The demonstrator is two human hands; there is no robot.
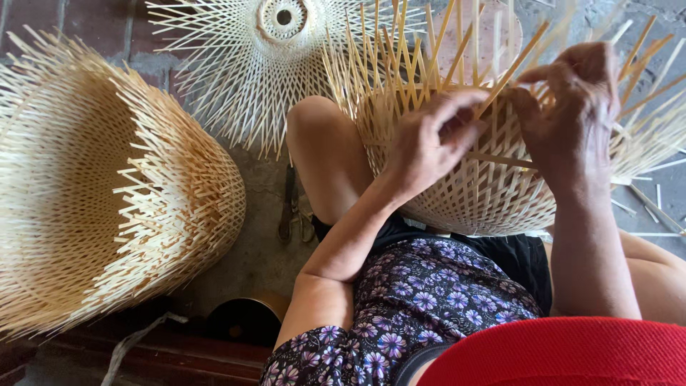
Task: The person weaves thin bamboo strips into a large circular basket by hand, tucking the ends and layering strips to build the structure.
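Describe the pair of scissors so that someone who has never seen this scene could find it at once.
Start at the big stack of woven bamboo baskets on the left. Between it and the person's bare knee, the scissors lie on the grey floor. They are the only dark metal tool among pale bamboo.

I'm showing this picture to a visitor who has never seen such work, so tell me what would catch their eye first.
First, the two hands at upper right: the left hand and right hand pinch thin bamboo strips of a half-woven basket resting on the person's lap. Next, the big stack of woven baskets lying on its side at the left, with loose strip ends bristling out. Behind, at top centre, a flat starburst of strips lies on the floor.
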